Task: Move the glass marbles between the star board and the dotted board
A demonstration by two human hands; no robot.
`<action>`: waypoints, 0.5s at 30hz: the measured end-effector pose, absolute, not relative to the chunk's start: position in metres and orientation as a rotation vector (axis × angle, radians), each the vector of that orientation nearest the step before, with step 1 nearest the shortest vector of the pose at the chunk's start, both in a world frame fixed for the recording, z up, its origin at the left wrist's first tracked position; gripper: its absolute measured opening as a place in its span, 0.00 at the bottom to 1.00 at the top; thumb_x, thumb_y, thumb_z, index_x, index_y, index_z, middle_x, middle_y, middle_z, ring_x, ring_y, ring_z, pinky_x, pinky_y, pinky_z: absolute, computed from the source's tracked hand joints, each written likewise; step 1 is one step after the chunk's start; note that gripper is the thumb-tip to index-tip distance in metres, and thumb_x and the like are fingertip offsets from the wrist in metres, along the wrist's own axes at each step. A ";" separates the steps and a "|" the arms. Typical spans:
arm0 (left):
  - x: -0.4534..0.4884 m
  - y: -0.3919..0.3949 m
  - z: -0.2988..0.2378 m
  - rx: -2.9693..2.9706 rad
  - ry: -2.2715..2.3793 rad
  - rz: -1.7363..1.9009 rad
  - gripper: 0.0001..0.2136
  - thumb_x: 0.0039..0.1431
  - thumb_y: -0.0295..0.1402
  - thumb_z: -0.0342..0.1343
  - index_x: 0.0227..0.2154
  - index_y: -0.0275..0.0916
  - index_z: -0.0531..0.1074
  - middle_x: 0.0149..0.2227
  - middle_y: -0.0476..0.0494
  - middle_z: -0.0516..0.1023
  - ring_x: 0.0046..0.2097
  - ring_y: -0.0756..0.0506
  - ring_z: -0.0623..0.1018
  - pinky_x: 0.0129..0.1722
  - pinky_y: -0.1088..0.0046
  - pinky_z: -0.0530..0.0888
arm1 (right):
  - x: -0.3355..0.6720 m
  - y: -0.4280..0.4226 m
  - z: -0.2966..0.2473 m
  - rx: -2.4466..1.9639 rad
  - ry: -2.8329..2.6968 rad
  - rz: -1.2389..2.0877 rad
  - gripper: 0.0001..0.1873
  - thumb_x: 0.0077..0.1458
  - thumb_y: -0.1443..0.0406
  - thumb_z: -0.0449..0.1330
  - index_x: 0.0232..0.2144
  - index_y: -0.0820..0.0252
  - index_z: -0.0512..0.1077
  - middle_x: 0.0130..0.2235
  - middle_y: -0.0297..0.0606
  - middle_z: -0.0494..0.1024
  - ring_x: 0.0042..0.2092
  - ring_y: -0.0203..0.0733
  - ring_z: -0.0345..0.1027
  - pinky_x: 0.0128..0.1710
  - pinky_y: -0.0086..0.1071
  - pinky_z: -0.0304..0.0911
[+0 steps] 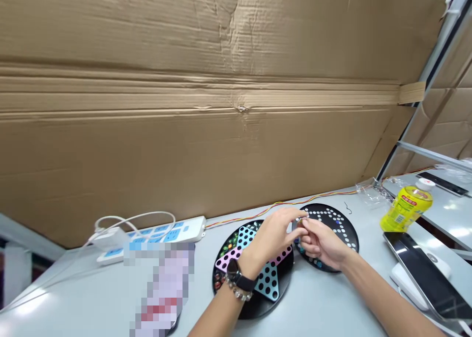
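My left hand (271,236), with a dark watch and a beaded bracelet at the wrist, reaches over a round black tray (254,311). Its thumb and index finger are apart, one on each side of my right fingertips. My right hand (324,241) is closed in a pinch there; any small thing in it is hidden. Beneath the left hand lies a star-shaped perforated board (267,283) in blue and pink, with small coloured pieces (230,243) around it. Under the right hand, a second round black board (348,231) carries white dots and some blue ones.
A white power strip (191,229) with a charger and cables lies at the back left. Nearer sits a blurred-out flat item (167,283). On the right are a yellow-labelled bottle (407,206), a dark phone (427,273) and plastic wrap (372,192). Cardboard (221,165) walls the back.
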State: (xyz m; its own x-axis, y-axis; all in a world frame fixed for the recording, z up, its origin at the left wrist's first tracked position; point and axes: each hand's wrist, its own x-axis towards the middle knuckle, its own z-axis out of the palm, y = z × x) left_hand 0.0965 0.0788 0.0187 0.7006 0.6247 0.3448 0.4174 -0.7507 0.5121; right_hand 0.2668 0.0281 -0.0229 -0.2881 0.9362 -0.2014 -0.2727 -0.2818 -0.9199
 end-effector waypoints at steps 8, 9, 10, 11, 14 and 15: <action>0.072 0.092 0.005 2.618 1.268 0.175 0.06 0.60 0.35 0.59 0.34 0.42 0.81 0.38 0.44 0.81 0.41 0.42 0.80 0.42 0.69 0.73 | 0.310 0.038 -0.044 -1.816 -1.847 0.545 0.05 0.63 0.63 0.50 0.35 0.55 0.64 0.33 0.37 0.71 0.39 0.46 0.65 0.39 0.37 0.57; 0.072 0.092 0.004 2.617 1.284 0.153 0.07 0.59 0.36 0.59 0.34 0.43 0.81 0.38 0.44 0.82 0.41 0.42 0.80 0.41 0.70 0.72 | 0.312 0.038 -0.046 -1.840 -1.891 0.524 0.05 0.63 0.64 0.50 0.36 0.55 0.65 0.36 0.39 0.72 0.41 0.47 0.66 0.41 0.38 0.58; 0.073 0.091 0.003 2.620 1.298 0.134 0.07 0.59 0.37 0.60 0.35 0.43 0.82 0.39 0.44 0.82 0.41 0.41 0.80 0.40 0.70 0.72 | 0.313 0.038 -0.048 -1.844 -1.924 0.505 0.05 0.62 0.64 0.50 0.37 0.56 0.66 0.38 0.41 0.73 0.43 0.47 0.67 0.43 0.38 0.59; 0.074 0.091 0.002 2.624 1.311 0.119 0.08 0.59 0.38 0.60 0.35 0.44 0.82 0.39 0.43 0.82 0.41 0.41 0.80 0.40 0.70 0.72 | 0.313 0.038 -0.049 -1.837 -1.945 0.491 0.05 0.62 0.65 0.50 0.38 0.56 0.66 0.40 0.41 0.73 0.44 0.47 0.67 0.44 0.38 0.60; 0.079 0.089 0.003 2.642 1.339 0.077 0.09 0.59 0.39 0.59 0.36 0.44 0.82 0.40 0.42 0.82 0.42 0.40 0.80 0.41 0.69 0.72 | 0.311 0.037 -0.048 -1.811 -1.944 0.476 0.07 0.61 0.66 0.50 0.40 0.55 0.67 0.44 0.41 0.72 0.45 0.45 0.68 0.46 0.37 0.61; 0.080 0.088 0.004 2.648 1.343 0.063 0.09 0.59 0.38 0.59 0.36 0.44 0.83 0.40 0.42 0.82 0.42 0.40 0.80 0.41 0.68 0.72 | 0.311 0.036 -0.047 -1.808 -1.936 0.480 0.08 0.61 0.66 0.50 0.40 0.55 0.67 0.44 0.41 0.72 0.45 0.45 0.69 0.46 0.37 0.61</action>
